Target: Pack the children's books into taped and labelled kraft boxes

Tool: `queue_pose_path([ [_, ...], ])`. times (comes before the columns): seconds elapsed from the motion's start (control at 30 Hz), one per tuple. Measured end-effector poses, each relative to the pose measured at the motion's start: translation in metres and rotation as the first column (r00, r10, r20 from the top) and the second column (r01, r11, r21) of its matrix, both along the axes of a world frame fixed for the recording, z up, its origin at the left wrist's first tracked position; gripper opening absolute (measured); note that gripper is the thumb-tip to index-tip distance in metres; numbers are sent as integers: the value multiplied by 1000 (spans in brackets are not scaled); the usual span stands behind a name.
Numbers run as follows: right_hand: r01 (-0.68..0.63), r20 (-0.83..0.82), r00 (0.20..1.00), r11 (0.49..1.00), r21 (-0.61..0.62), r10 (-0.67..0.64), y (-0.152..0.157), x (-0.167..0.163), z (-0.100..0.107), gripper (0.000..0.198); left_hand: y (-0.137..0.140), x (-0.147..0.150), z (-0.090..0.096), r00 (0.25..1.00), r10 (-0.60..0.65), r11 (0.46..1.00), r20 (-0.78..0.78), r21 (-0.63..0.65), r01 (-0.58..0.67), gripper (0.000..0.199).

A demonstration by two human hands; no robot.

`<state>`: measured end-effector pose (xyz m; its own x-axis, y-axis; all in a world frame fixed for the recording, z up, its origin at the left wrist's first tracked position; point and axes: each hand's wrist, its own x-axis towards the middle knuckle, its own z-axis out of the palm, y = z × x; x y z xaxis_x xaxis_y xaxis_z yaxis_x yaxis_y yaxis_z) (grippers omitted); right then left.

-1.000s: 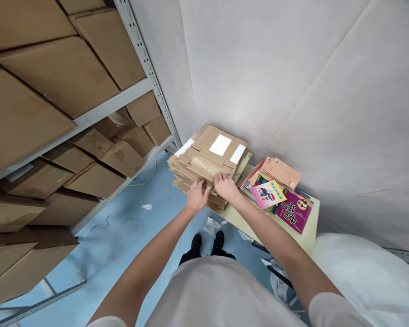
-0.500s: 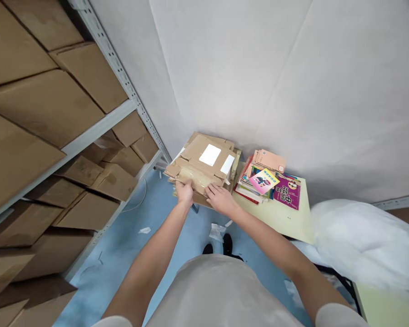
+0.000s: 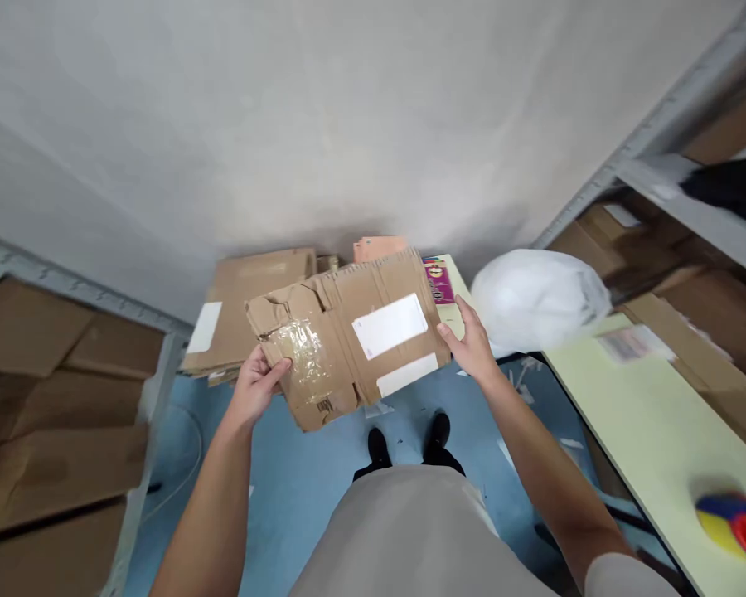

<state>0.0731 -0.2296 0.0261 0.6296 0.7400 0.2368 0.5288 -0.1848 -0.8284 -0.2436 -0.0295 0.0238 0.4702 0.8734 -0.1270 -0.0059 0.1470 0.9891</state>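
Note:
A flattened cardboard box (image 3: 339, 323) is up in front of me, tilted, with two white labels and shiny clear tape on its left part. My left hand (image 3: 258, 385) is closed on its left edge, thumb on top and fingers underneath. At the right edge, my right hand (image 3: 471, 342) has thumb and fingers spread, the thumb at the cardboard's rim. Behind the held piece lies a stack of flattened cardboard (image 3: 230, 307) with a white label. Salmon-coloured booklets (image 3: 379, 247) and a purple book (image 3: 438, 282) are partly hidden by the held box.
Shelves with cardboard boxes (image 3: 50, 414) stand at left; more boxes (image 3: 709, 332) are at right. A white plastic bag (image 3: 535, 298) sits near a pale green table (image 3: 652, 431), which bears a red, yellow and blue object (image 3: 737, 526). Paper scraps (image 3: 379, 409) lie on the blue floor.
The labelled flattened box has been lifted off the stack and carried right, now covering most of the books. My right hand has opened at its right edge. The view has turned right.

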Motion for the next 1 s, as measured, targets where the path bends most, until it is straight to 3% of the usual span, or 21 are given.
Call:
queue_pose_path([
  [0.13,252,-243,938,968,-14,-248,-91,48,-16,61,-33,94,8,934,-355,935,-47,-8,355,51],
  [0.23,524,-258,817,851,-37,-515,-173,77,-23,55,-74,174,1,816,-576,817,-55,-20,576,49],
  [0.4,637,-531,671,769,57,-517,-314,111,-31,31,-176,312,-24,584,-807,584,-87,29,811,63],
  [0.47,715,-570,603,695,75,-558,-364,122,-39,29,-221,360,-33,542,-832,535,-117,83,841,77],
  [0.53,778,-586,542,624,78,-602,-408,131,-47,31,-264,401,-39,541,-826,524,-157,137,840,90],
  [0.63,834,-610,478,545,89,-631,-461,142,-59,33,-317,453,-40,540,-816,498,-205,225,838,92],
  [0.7,861,-617,446,500,97,-648,-487,146,-66,34,-345,483,-36,537,-805,441,-251,350,826,82],
  [0.8,894,-611,400,439,95,-683,-512,151,-75,32,-378,522,-27,540,-771,279,-338,583,763,63],
  [0.87,912,-606,370,400,92,-704,-522,153,-80,32,-395,543,-22,535,-760,183,-369,668,721,51],
  [0.93,927,-617,345,361,104,-707,-527,157,-84,33,-408,562,-22,531,-757,140,-380,700,700,36],
  [1.0,936,-643,330,327,129,-691,-530,162,-88,33,-418,580,-27,532,-756,131,-382,708,694,19],
])
